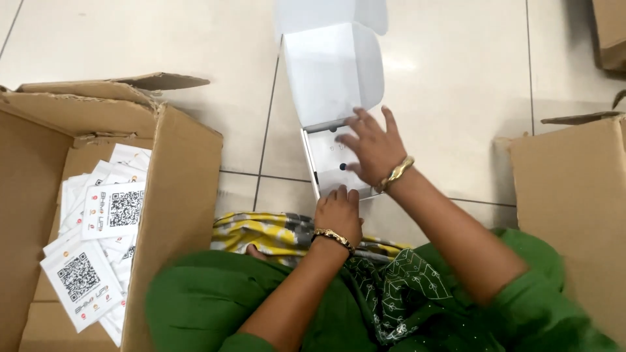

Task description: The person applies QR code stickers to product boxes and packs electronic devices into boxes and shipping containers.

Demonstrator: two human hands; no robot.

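Risk I'd flag is the white box [329, 98] at top centre skidding on the tiled floor [456, 78], since the right hand [373, 148] only lies spread-fingered over its tray while the left hand [339, 212] curls against the near edge, clamping nothing

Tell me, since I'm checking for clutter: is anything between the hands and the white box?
Nothing visible: the right hand lies flat in the open white box, and the left hand touches its near edge.
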